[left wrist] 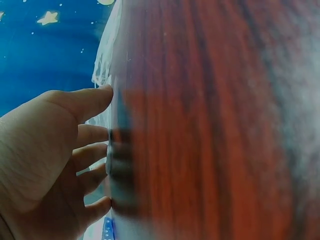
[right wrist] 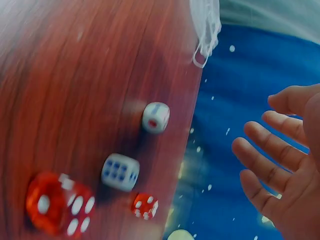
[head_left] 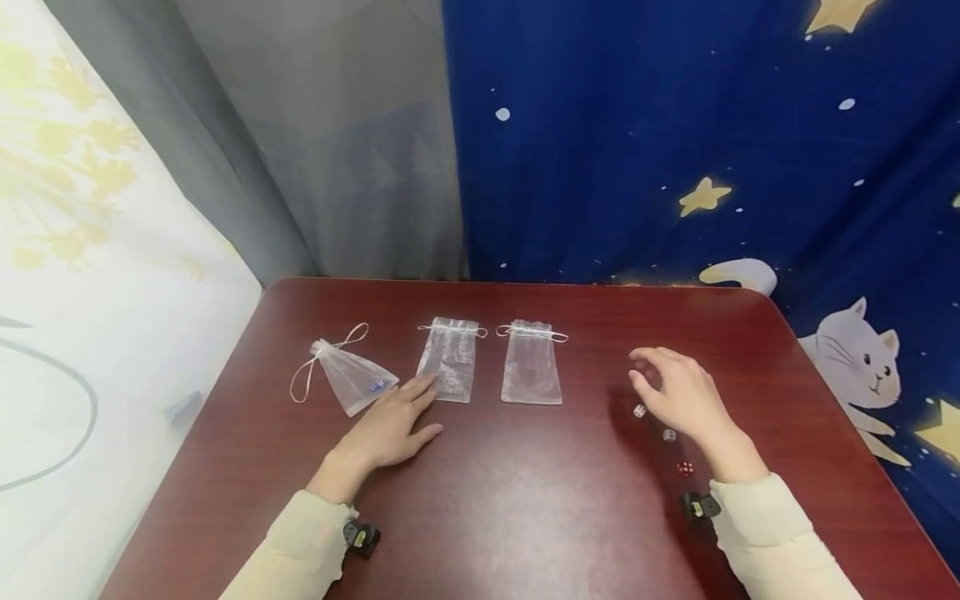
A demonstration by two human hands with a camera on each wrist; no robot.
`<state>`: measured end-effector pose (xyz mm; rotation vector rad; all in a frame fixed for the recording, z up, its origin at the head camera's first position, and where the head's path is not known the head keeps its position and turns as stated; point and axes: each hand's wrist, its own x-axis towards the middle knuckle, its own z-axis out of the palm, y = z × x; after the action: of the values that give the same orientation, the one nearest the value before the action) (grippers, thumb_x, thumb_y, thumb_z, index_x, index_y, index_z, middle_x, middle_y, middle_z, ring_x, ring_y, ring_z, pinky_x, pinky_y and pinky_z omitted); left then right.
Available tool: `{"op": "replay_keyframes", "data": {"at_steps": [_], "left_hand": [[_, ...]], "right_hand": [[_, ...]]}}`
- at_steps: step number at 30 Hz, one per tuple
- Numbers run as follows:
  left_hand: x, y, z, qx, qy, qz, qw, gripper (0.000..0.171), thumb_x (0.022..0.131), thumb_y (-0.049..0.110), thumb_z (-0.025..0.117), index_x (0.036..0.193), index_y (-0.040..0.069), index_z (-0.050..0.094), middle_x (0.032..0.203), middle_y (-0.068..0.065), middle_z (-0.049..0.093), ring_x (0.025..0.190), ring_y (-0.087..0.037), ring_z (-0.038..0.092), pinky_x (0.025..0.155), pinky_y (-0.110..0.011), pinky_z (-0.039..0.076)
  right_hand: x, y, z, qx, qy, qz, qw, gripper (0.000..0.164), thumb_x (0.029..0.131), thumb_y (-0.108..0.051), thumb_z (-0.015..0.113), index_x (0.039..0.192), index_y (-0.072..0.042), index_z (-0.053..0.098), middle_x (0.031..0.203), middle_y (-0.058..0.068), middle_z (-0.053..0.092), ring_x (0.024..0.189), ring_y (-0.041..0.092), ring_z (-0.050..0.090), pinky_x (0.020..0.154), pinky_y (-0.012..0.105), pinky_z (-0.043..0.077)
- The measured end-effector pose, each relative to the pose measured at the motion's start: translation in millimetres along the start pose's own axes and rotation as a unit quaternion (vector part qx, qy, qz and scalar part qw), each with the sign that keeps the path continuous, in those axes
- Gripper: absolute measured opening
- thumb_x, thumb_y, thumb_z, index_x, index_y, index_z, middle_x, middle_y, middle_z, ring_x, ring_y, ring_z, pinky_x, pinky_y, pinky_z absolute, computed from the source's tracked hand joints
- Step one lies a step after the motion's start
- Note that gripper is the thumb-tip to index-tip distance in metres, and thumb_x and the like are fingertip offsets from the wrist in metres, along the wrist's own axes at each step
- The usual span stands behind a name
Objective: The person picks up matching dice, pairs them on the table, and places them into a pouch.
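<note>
My left hand [head_left: 392, 423] rests on the table with its fingers spread, the fingertips at the lower left corner of the middle sheer drawstring bag [head_left: 454, 358]. Just left of it lies a cinched sheer bag [head_left: 348, 377] with blue dice [head_left: 377, 387] in its bottom end. Over the right side hovers my right hand [head_left: 686, 398], fingers loosely bent and holding nothing. Below it are a white die [head_left: 640, 410], a second white die [head_left: 669, 435] and a red die [head_left: 685, 468]. A smaller red die [right wrist: 145, 206] shows in the right wrist view.
Another flat sheer bag [head_left: 532, 367] lies right of the middle one, its drawstring toward the far edge. The reddish-brown table [head_left: 495, 517] ends at a grey curtain [head_left: 345, 167] and a blue starry curtain [head_left: 585, 150].
</note>
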<state>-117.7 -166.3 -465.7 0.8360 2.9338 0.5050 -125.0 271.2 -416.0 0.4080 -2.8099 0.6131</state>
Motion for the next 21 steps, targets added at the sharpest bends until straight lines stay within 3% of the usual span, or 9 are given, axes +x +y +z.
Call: {"op": "replay_keyframes", "data": {"at_steps": [7, 21], "left_hand": [[0.2, -0.6, -0.9, 0.002, -0.003, 0.0, 1.0, 0.064, 0.098, 0.037, 0.065, 0.145, -0.003, 0.051, 0.159, -0.017, 0.038, 0.147, -0.034, 0.035, 0.117, -0.058, 0.027], [1.3, -0.5, -0.1, 0.005, -0.001, 0.005, 1.0, 0.064, 0.097, 0.035, 0.067, 0.145, -0.004, 0.051, 0.158, -0.018, 0.039, 0.147, -0.034, 0.035, 0.116, -0.059, 0.028]], "right_hand": [[-9.3, 12.4, -4.0, -0.012, -0.051, 0.024, 0.998, 0.029, 0.092, -0.02, 0.07, 0.117, -0.006, 0.07, 0.099, 0.008, 0.073, 0.089, 0.026, 0.07, 0.074, 0.055, 0.053], [-19.2, 16.6, 12.1, -0.025, -0.121, 0.02, 0.992, 0.03, 0.087, -0.025, 0.08, 0.108, -0.005, 0.072, 0.085, 0.0, 0.067, 0.075, 0.016, 0.061, 0.069, 0.047, 0.053]]}}
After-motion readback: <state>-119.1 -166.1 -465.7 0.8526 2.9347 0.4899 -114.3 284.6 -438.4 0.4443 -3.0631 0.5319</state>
